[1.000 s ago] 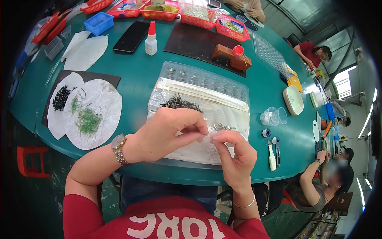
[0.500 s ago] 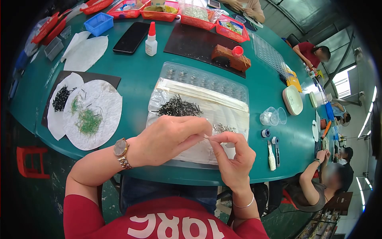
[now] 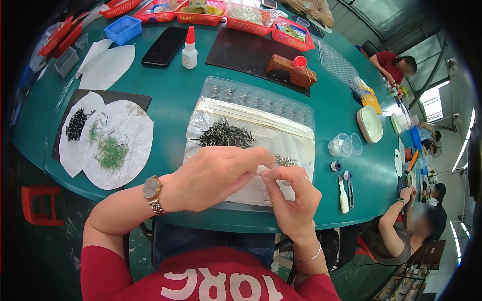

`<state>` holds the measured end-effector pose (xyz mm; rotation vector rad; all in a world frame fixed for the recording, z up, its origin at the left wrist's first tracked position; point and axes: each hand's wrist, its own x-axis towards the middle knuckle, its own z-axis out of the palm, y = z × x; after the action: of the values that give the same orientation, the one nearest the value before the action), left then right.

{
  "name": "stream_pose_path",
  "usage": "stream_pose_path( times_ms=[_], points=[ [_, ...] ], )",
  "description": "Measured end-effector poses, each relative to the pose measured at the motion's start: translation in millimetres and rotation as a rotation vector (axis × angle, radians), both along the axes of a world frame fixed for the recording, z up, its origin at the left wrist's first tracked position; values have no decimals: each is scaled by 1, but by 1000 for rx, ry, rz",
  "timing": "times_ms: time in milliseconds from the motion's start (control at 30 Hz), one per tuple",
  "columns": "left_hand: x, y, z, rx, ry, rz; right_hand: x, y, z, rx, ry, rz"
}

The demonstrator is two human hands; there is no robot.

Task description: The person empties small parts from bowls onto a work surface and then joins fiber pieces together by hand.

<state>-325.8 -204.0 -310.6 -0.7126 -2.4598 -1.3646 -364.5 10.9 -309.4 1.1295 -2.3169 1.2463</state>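
Note:
Over the front of a white-covered clear plastic tray [image 3: 206,108], my left hand [image 3: 213,173] and my right hand [image 3: 293,193] meet at the fingertips. Both are closed in a pinch. Something small and pale shows between them, too tiny to name. Just beyond my left hand lies a pile of short black pieces [image 3: 226,134]. Small silvery metal pieces [image 3: 286,160] are heaped behind my right fingertips. Flat strips [image 3: 256,118] run across the tray behind the piles.
To the left, white round sheets [image 3: 138,155] carry green bristle-like bits [image 3: 111,153] and black pieces [image 3: 76,125]. A phone [image 3: 164,46], a red-capped glue bottle [image 3: 190,50] and a brown block [image 3: 291,71] stand behind. Clear cups [image 3: 340,145] and a utility knife [image 3: 350,190] lie right. Co-workers sit around the table.
My left fingertips have shifted slightly right and up, and my hands are still together. A small pale bit now shows between the fingertips. The piles look the same.

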Motion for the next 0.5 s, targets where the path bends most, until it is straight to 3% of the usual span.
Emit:
stream_pose_path(
  times_ms=[200, 400, 500],
  points=[
    [-4, 0, -3, -41, 130, -16, 2, -3, 4, 44, 122, 3],
    [0, 4, -1, -52, 195, -50, 13, -6, 3, 260, 462, 5],
    [-2, 4, -4, -55, 196, -24, 9, -3, 2, 205, 382, 3]
  ],
)
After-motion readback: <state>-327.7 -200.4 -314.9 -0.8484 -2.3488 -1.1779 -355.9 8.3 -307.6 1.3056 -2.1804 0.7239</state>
